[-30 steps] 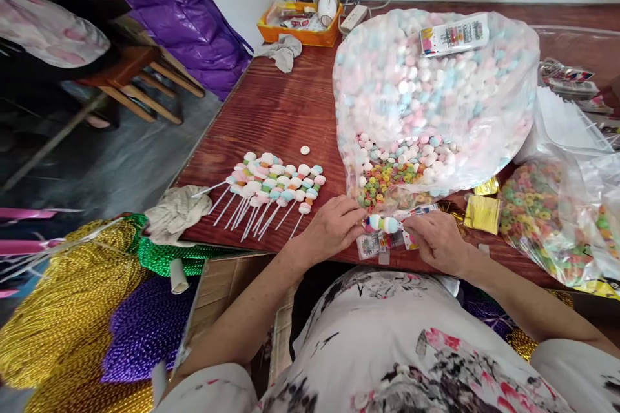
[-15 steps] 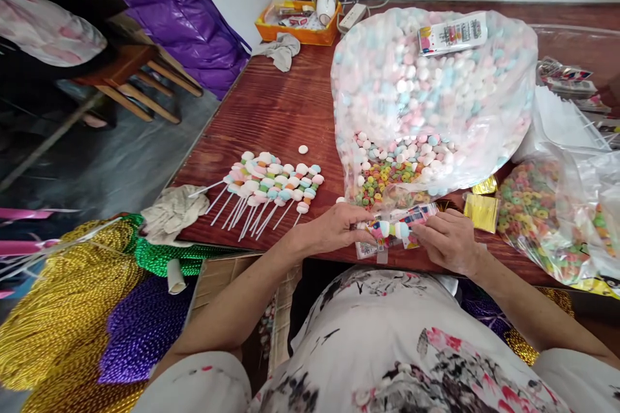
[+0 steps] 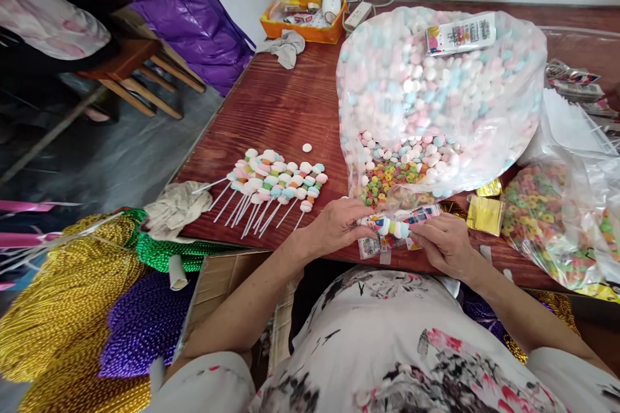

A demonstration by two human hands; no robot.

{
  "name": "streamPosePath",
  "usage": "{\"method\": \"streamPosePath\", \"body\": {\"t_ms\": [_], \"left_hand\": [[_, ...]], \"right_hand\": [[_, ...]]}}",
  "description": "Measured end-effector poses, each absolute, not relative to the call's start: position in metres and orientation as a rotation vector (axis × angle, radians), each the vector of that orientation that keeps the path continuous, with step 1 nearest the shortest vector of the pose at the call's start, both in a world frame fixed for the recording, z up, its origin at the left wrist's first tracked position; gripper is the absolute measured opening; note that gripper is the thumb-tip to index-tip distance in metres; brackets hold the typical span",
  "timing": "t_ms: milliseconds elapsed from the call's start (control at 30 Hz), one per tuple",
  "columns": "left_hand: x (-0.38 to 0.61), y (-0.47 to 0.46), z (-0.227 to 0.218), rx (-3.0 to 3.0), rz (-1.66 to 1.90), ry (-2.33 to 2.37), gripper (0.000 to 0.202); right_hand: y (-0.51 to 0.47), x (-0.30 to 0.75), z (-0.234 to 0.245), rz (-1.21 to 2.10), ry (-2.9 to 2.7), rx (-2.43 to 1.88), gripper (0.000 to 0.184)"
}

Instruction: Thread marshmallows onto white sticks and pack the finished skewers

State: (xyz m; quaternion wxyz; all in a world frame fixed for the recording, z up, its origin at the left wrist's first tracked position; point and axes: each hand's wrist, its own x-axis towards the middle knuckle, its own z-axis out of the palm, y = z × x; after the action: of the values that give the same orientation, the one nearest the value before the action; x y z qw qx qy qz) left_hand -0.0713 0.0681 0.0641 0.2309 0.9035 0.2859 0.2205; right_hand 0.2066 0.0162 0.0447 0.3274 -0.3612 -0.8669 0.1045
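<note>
Wooden counter (image 3: 271, 110). Big clear bag (image 3: 440, 97) of pastel sweets on it; beside that, a spread of candy skewers (image 3: 278, 184). Left hand (image 3: 339, 226), right hand (image 3: 445, 242): pinching opposite ends of a short candy row (image 3: 393, 228), near the bag.

Open lane: surface (image 3: 266, 106) between candy sticks (image 3: 278, 181) and orange tray (image 3: 296, 32)
Obstacle: bulging bag (image 3: 438, 97), close to the far edge

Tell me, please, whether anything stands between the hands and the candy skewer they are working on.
Nothing visible does: the left hand is at one end of the candy skewer and the right hand at the other.
</note>
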Motion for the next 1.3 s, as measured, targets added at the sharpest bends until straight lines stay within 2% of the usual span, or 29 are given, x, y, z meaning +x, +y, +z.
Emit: {"method": "streamPosePath", "body": {"t_ms": [133,333,567,767,1000,1200,1300], "left_hand": [[-0.077,0.067,0.063,2.660,0.529,0.855,0.030],[-0.078,0.063,0.063,2.877,0.463,0.819,0.025],[-0.083,0.070,0.063,2.358,0.689,0.717,0.035],[-0.079,0.064,0.065,2.295,0.542,0.767,0.037],[-0.066,0.040,0.061,2.474,0.393,0.894,0.052],[-0.074,0.054,0.055,2.257,0.428,0.789,0.041],[-0.077,0.060,0.058,2.037,0.432,0.683,0.036]], "right_hand": [[0.017,0.210,0.049,0.229,-2.303,-0.947,0.009],[0.023,0.214,0.051,0.417,-2.234,-1.024,0.013],[0.031,0.225,0.055,0.702,-2.357,-0.992,0.018],[0.032,0.236,0.054,0.683,-2.239,-1.019,0.014],[0.024,0.224,0.046,0.526,-2.248,-1.119,0.015],[0.029,0.226,0.051,0.672,-2.351,-0.970,0.017],[0.031,0.226,0.054,0.538,-2.404,-0.875,0.017]]}}
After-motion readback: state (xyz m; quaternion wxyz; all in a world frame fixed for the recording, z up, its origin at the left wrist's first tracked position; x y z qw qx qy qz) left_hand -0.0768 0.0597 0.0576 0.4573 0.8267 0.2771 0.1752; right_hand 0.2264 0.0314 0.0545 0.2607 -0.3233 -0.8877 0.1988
